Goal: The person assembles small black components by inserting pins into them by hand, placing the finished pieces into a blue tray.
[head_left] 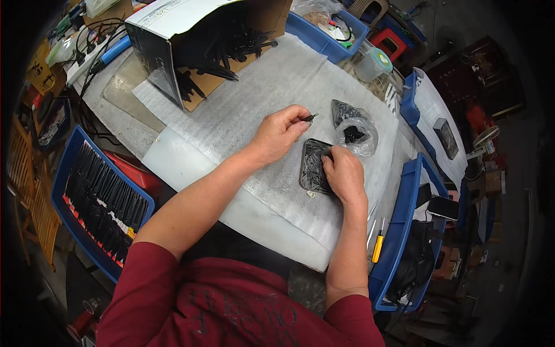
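My left hand (281, 134) is closed in a pinch above the table covering. Between its thumb and fingertips sits a small black piece (311, 117) with a thin pointed end; its kind is too small to tell. My right hand (345, 173) rests at the right side of a dark shallow tray (303, 173). Many thin silvery metal pins or screws (315, 165) fill that tray. The right fingers are curled together over them, and whatever they grip is hidden. Just beyond the tray lie a clear plastic bag (365, 139) with black pieces inside and another bag of dark small parts (345, 111).
An open carton (167, 63) holding black parts stands at the far left. Blue bins flank the table: one (60, 194) with rows of black items, one (399, 254) at right. A yellow-handled screwdriver (377, 248) lies near the right edge. A lidded clear tub (373, 63) is farther back.
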The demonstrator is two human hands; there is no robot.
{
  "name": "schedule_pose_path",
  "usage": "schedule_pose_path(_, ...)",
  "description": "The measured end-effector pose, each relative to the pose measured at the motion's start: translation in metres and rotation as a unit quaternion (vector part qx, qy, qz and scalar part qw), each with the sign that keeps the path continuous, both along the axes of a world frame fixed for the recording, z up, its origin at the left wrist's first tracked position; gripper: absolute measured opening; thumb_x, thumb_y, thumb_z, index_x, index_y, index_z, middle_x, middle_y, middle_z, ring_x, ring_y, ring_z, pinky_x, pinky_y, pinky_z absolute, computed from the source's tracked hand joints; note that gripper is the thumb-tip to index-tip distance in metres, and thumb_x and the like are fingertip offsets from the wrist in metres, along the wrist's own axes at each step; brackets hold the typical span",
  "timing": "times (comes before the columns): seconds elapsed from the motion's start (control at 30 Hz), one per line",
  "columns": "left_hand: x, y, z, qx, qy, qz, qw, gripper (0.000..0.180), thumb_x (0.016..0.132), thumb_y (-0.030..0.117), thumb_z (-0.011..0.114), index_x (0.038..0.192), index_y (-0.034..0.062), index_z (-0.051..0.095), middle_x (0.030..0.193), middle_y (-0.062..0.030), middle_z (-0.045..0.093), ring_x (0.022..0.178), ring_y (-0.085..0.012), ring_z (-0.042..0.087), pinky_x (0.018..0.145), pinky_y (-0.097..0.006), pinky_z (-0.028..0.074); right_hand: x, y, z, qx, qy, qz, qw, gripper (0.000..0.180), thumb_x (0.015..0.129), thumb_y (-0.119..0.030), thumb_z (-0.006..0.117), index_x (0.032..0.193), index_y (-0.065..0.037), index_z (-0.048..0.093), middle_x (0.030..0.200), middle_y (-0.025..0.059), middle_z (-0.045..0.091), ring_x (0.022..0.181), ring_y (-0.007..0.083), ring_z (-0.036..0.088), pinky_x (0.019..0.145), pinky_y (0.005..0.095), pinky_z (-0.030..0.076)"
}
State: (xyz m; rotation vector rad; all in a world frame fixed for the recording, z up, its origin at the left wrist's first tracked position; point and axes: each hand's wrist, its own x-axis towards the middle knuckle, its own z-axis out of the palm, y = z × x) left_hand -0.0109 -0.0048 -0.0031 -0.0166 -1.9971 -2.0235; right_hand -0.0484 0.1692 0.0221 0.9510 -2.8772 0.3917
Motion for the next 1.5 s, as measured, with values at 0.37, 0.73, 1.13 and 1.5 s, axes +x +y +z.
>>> schedule_pose_path(0.37, -0.001, -0.001, 0.003, -0.030, -0.009, -0.012, 0.999, 0.012, 0.083, 0.010, 0.053, 0.093, 0.0029, 0.054, 0.074, 0.0019, 0.051, 0.061, -0.0035, 0.046, 0.055, -0.019, 0.042, -0.005, -0.002, -0.006, -0.007, -0.017, 0.062, 0.998, 0.008, 0.074, -0.004, 0.051, 0.076, 0.003, 0.048, 0.076, 0.0208, 0.053, 0.075, 0.0376, 0.051, 0.067, 0.0427, 0.039)
schedule_pose_path(0.73, -0.001, -0.002, 0.002, -0.010, -0.004, -0.016, 1.000, 0.011, 0.083, 0.009, 0.052, 0.093, 0.0027, 0.053, 0.074, 0.0021, 0.051, 0.061, -0.0036, 0.046, 0.056, -0.019, 0.042, -0.007, 0.005, 0.002, -0.094, -0.072, 0.060, 0.991, 0.010, 0.077, -0.005, 0.051, 0.078, 0.003, 0.046, 0.075, 0.0205, 0.050, 0.073, 0.0355, 0.049, 0.066, 0.0391, 0.038)
schedule_pose_path(1.13, -0.001, -0.002, 0.002, -0.006, 0.000, -0.021, 1.000, 0.013, 0.083, 0.010, 0.052, 0.093, 0.0023, 0.053, 0.073, 0.0019, 0.051, 0.062, -0.0040, 0.046, 0.056, -0.020, 0.042, -0.007, 0.006, -0.001, -0.108, -0.047, 0.045, 0.992, 0.009, 0.075, -0.005, 0.053, 0.078, 0.003, 0.051, 0.076, 0.0201, 0.053, 0.073, 0.0365, 0.051, 0.066, 0.0408, 0.040)
schedule_pose_path(1.5, -0.001, 0.000, 0.002, -0.035, 0.009, -0.009, 0.999, 0.014, 0.082, 0.011, 0.053, 0.093, 0.0021, 0.054, 0.073, 0.0012, 0.052, 0.062, -0.0044, 0.047, 0.056, -0.020, 0.042, -0.005, -0.003, -0.009, -0.046, 0.027, 0.079, 0.995, 0.005, 0.072, -0.003, 0.052, 0.071, 0.002, 0.049, 0.072, 0.0186, 0.054, 0.069, 0.0354, 0.052, 0.064, 0.0429, 0.040)
